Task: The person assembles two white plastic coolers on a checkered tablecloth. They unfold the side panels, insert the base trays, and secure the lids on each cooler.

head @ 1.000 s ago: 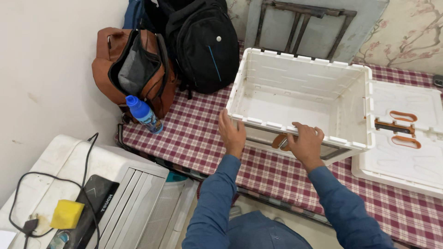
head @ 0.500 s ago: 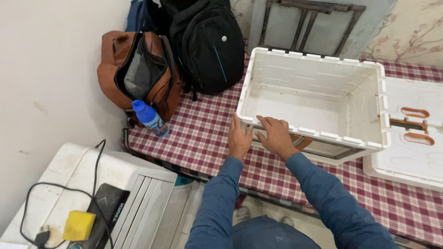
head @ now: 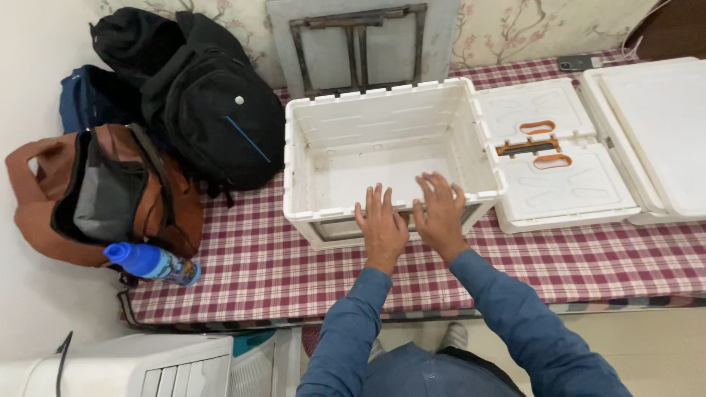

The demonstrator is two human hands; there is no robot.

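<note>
the left hand (head: 382, 224) and the right hand (head: 441, 213) lie side by side, palms down, on the near rim of a white plastic crate (head: 390, 158) that sits open-topped in the middle of a red-and-white checked cloth (head: 257, 272). both hands have their fingers spread flat and fairly wide, tips reaching over the rim into the crate; neither is wrapped around anything. the crate's near side wall looks as if it may be folded partly inward under the palms, though the hands hide that edge.

at 3 o'clock of the crate, touching it, lies its hinged white lid (head: 559, 169) with orange latches (head: 537, 143). further toward 3 o'clock sits a second white panel (head: 654, 132). at 12 o'clock a grey folded table (head: 360, 44) leans on the wall. at 9 to 10 o'clock sit a black backpack (head: 213, 117) and a brown bag (head: 95, 198), with a blue bottle (head: 151, 262) lying at 8 o'clock.
</note>
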